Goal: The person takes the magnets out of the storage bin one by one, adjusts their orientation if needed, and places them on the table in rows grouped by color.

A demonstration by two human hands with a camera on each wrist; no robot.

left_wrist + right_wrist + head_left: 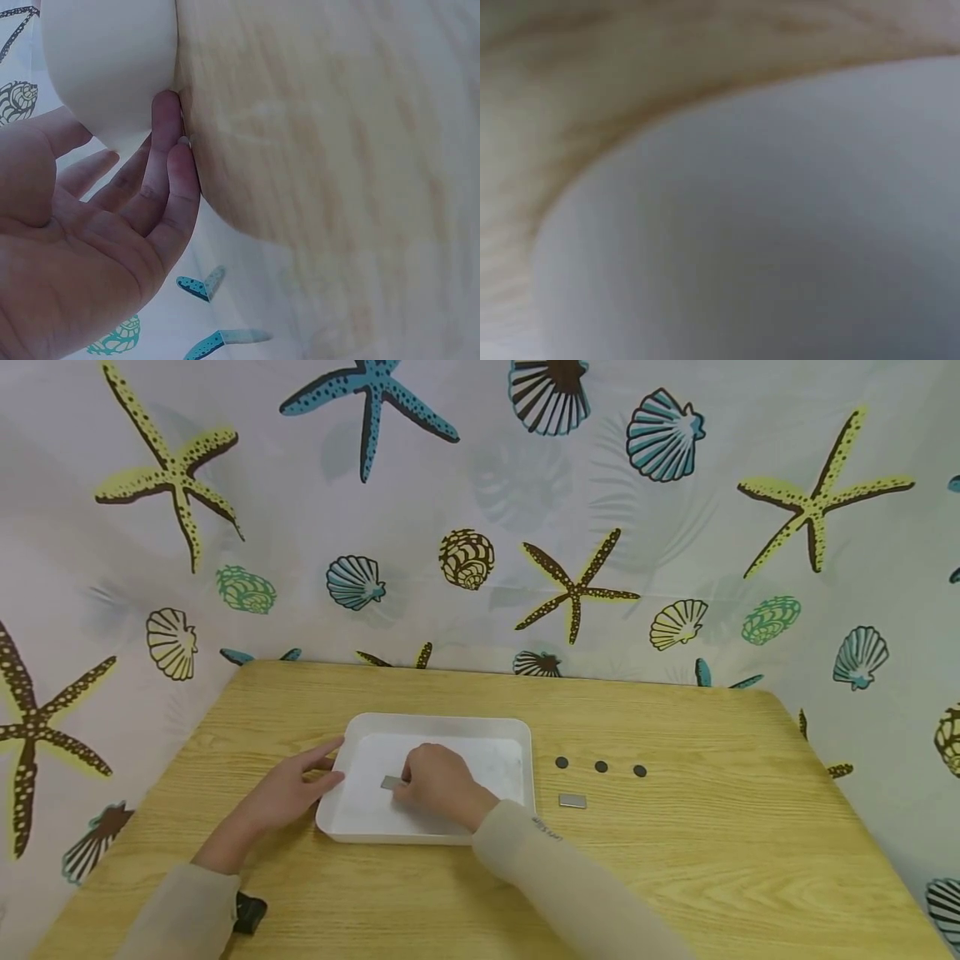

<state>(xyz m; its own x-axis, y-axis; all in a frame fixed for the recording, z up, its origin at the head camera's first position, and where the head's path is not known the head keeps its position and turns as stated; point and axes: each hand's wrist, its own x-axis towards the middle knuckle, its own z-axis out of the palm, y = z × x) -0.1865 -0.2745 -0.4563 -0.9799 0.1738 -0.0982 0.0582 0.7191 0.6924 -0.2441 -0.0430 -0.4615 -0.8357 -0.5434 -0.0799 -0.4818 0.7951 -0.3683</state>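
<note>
A shallow white tray [367, 827] lies on the wooden table. At its left end is my left hand [281, 789], with the thumb over the rim and the fingers against the outside. From the left wrist view, the left hand [97, 232] has its fingertips low beside the tray wall [112, 67], near the tabletop. Inside the tray, my right hand [442, 785] pinches a small flat grey rectangular piece [389, 782] by its right end; the fingers hide the rest of it. The right wrist view is blurred and shows only the tray [765, 225] and table, no hand.
Right of the tray, three small dark discs [601, 767] lie in a row on the table [712, 843]. A second grey rectangular piece [572, 801] lies below them. Behind the table hangs a cloth [420, 510] printed with starfish and shells.
</note>
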